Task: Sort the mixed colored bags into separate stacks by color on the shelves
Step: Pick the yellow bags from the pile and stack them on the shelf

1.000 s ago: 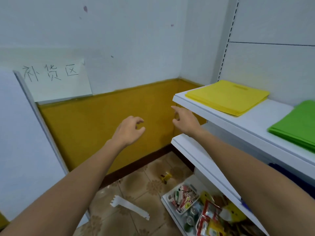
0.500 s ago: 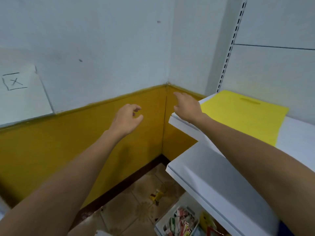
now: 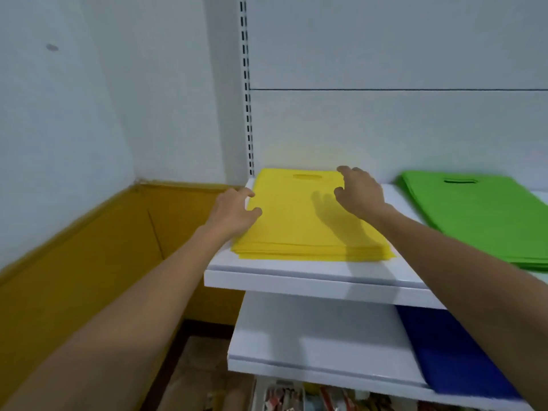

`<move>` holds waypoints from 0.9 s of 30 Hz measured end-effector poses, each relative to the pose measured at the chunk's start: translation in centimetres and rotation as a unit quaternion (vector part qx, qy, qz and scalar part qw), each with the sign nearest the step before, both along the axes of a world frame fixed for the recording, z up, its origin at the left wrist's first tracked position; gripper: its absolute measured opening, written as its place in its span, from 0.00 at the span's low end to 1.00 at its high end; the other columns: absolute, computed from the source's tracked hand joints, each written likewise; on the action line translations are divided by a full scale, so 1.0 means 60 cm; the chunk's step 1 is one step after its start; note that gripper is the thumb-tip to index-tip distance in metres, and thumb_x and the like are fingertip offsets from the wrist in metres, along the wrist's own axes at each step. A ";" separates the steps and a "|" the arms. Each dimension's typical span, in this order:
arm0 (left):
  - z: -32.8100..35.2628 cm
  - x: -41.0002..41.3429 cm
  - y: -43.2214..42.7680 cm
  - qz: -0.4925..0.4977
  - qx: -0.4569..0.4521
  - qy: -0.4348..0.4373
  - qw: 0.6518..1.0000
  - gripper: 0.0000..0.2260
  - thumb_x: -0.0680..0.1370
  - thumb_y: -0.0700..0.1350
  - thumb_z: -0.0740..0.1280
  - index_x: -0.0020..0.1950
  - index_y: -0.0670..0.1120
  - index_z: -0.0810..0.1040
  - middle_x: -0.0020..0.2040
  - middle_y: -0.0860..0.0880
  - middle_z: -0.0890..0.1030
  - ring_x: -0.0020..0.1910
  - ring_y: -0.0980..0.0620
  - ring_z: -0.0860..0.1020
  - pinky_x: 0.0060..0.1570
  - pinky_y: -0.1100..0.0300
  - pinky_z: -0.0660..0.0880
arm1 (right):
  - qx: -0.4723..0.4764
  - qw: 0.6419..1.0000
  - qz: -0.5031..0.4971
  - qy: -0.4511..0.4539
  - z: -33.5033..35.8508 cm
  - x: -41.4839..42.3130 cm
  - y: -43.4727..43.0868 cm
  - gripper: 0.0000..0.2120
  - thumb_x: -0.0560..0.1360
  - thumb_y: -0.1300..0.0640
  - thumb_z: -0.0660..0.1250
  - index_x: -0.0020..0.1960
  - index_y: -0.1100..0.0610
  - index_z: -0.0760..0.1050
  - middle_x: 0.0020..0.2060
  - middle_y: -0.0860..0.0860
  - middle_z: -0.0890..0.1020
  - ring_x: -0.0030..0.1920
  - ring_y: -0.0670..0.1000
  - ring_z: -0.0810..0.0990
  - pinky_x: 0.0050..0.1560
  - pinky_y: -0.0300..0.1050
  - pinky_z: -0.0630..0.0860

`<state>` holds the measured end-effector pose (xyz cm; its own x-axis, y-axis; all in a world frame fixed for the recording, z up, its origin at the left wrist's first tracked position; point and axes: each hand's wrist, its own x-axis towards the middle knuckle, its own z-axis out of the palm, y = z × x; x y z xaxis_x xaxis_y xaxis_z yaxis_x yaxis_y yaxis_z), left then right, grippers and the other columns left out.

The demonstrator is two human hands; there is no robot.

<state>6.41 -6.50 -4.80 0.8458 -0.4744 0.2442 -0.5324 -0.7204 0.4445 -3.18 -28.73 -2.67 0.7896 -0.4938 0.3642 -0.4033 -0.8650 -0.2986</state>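
The yellow stack [image 3: 296, 215] lies flat at the left end of the upper shelf [image 3: 311, 284], its front corner close to the shelf's lip and its lower sheets slightly fanned. The green stack [image 3: 480, 221] sits beside it to the right, apart from it, and a blue stack [image 3: 453, 351] lies on the lower shelf [image 3: 311, 336].

The left hand [image 3: 234, 210] is at the yellow stack's left edge, fingers loosely curled and holding nothing; whether they touch the bags is hard to tell. The right hand [image 3: 360, 192] hovers over the far right part of the stack, also loose and empty.

The likely trouble is shear: these thin bags probably slide on each other, so a one-sided push could skew the top sheets toward the green pile. A tug forward could tip the fanned front over the lip. Both hands squaring together look safer.
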 end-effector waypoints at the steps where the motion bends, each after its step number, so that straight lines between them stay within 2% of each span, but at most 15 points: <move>1: -0.003 0.004 -0.016 -0.004 0.032 0.022 0.999 0.22 0.76 0.53 0.63 0.69 0.47 0.68 0.65 0.41 0.70 0.65 0.41 0.67 0.60 0.52 0.66 | 0.006 1.000 -0.020 0.003 -0.003 -0.010 -0.012 0.21 0.74 0.61 0.60 0.67 0.58 0.66 0.58 0.59 0.75 0.59 0.60 0.73 0.51 0.49 0.70; 4: -0.015 0.009 -0.052 -0.002 0.078 0.036 0.996 0.25 0.78 0.57 0.58 0.72 0.46 0.63 0.68 0.40 0.67 0.67 0.39 0.63 0.63 0.50 0.64 | 0.036 0.997 -0.070 0.001 -0.014 -0.032 -0.039 0.19 0.76 0.58 0.61 0.66 0.61 0.67 0.58 0.60 0.75 0.59 0.60 0.73 0.52 0.49 0.70; 8: -0.040 0.020 -0.074 0.055 0.037 -0.011 0.998 0.21 0.80 0.54 0.56 0.67 0.42 0.67 0.64 0.39 0.70 0.64 0.39 0.66 0.60 0.50 0.64 | 0.097 0.987 -0.126 0.025 -0.041 -0.027 -0.036 0.20 0.79 0.50 0.58 0.64 0.63 0.68 0.61 0.60 0.73 0.64 0.60 0.70 0.58 0.50 0.69; 11: -0.059 0.038 -0.072 0.062 -0.025 -0.005 0.998 0.18 0.80 0.50 0.58 0.65 0.40 0.69 0.62 0.38 0.73 0.63 0.40 0.68 0.60 0.51 0.63 | 0.120 0.980 -0.152 0.033 -0.056 -0.015 -0.025 0.21 0.79 0.49 0.57 0.63 0.65 0.68 0.62 0.62 0.70 0.64 0.61 0.69 0.59 0.51 0.69; 14: -0.062 0.050 -0.063 0.083 -0.141 0.052 0.985 0.15 0.79 0.44 0.61 0.64 0.38 0.70 0.60 0.37 0.75 0.61 0.39 0.71 0.57 0.51 0.66 | 0.128 0.975 -0.181 0.009 -0.064 -0.011 -0.027 0.20 0.79 0.50 0.59 0.62 0.65 0.69 0.61 0.62 0.71 0.62 0.61 0.71 0.57 0.50 0.70; 17: -0.063 0.053 -0.060 0.096 -0.160 0.062 0.980 0.14 0.78 0.44 0.65 0.59 0.37 0.74 0.57 0.38 0.78 0.59 0.40 0.73 0.55 0.52 0.68 | 0.094 0.977 -0.190 -0.008 -0.069 -0.009 -0.026 0.17 0.79 0.52 0.59 0.59 0.65 0.70 0.58 0.61 0.72 0.60 0.61 0.71 0.54 0.49 0.70; 22: -0.048 0.062 -0.057 0.084 -0.121 0.057 0.987 0.14 0.77 0.46 0.67 0.59 0.40 0.78 0.58 0.42 0.79 0.60 0.44 0.74 0.54 0.55 0.71 | -0.064 0.981 -0.182 0.003 -0.071 -0.003 -0.019 0.08 0.79 0.60 0.58 0.56 0.64 0.69 0.54 0.59 0.76 0.56 0.60 0.74 0.47 0.49 0.66; 25: -0.046 0.062 -0.054 0.102 -0.116 0.061 0.986 0.14 0.76 0.48 0.67 0.59 0.43 0.79 0.58 0.45 0.79 0.61 0.45 0.74 0.53 0.56 0.72 | -0.087 0.979 -0.184 -0.002 -0.075 -0.001 -0.019 0.07 0.79 0.63 0.57 0.55 0.63 0.69 0.52 0.59 0.77 0.53 0.60 0.75 0.43 0.46 0.61; 27: -0.052 0.058 -0.054 0.098 -0.127 0.045 0.986 0.14 0.76 0.48 0.66 0.59 0.44 0.79 0.59 0.45 0.79 0.59 0.44 0.75 0.52 0.55 0.72 | -0.084 0.979 -0.183 -0.008 -0.076 -0.002 -0.021 0.07 0.79 0.62 0.56 0.55 0.64 0.68 0.52 0.59 0.78 0.53 0.60 0.75 0.43 0.47 0.62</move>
<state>9.90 -9.73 -7.89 0.9387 -0.2336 0.2535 -0.3444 -0.6647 0.6629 -3.28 -29.96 -7.21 0.5635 -0.6752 0.4760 -0.6925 -0.7002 -0.1734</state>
